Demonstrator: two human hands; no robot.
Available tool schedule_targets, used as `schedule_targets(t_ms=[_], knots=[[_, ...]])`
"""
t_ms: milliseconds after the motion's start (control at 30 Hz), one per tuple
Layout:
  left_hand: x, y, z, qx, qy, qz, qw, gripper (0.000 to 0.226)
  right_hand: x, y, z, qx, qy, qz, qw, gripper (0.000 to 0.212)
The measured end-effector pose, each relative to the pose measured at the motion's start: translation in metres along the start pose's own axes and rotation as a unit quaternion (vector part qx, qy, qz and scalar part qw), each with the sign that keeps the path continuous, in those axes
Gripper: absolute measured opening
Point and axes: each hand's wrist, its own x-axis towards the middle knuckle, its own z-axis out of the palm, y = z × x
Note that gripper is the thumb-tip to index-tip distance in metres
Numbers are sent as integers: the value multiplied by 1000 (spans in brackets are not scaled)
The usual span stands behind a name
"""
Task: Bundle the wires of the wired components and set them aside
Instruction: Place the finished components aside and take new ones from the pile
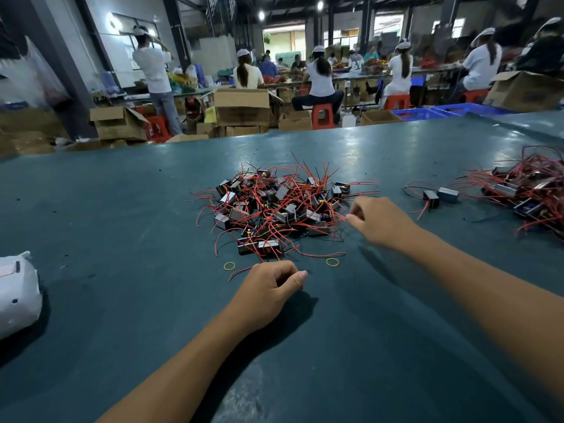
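A loose pile of small black wired components (274, 209) with tangled red wires lies mid-table. My right hand (378, 221) is at the pile's right edge, its fingers curled and pinching the end of a red wire (335, 219). My left hand (268, 288) rests on the table just in front of the pile with its fingers curled under; nothing shows in it. A stray red wire (241, 272) ends at its knuckles. Two yellow rubber bands (229, 265) (332, 262) lie on the table on either side of that hand.
A second heap of wired components (531, 193) sits at the right edge, with two separate components (439, 196) beside it. A white plastic bag (18, 294) lies at the left edge of the green table (122, 209). Seated workers, cardboard boxes and stools are beyond the far edge.
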Motion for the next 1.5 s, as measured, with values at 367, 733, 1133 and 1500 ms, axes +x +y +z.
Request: schedule_targets(t_ms=[367, 733, 1133, 1500], knots=[[-1, 3, -1, 18, -4, 17, 1000, 35, 32, -39, 36, -93, 43, -67, 993, 22], [1, -1, 1, 6, 17, 19, 1000, 26, 48, -50, 37, -194, 160, -157, 955, 28], [3, -1, -1, 42, 65, 51, 996, 49, 12, -82, 40, 73, -58, -201, 975, 39], [2, -5, 0, 3, 94, 45, 995, 45, 9, -100, 32, 252, -57, -46, 965, 28]])
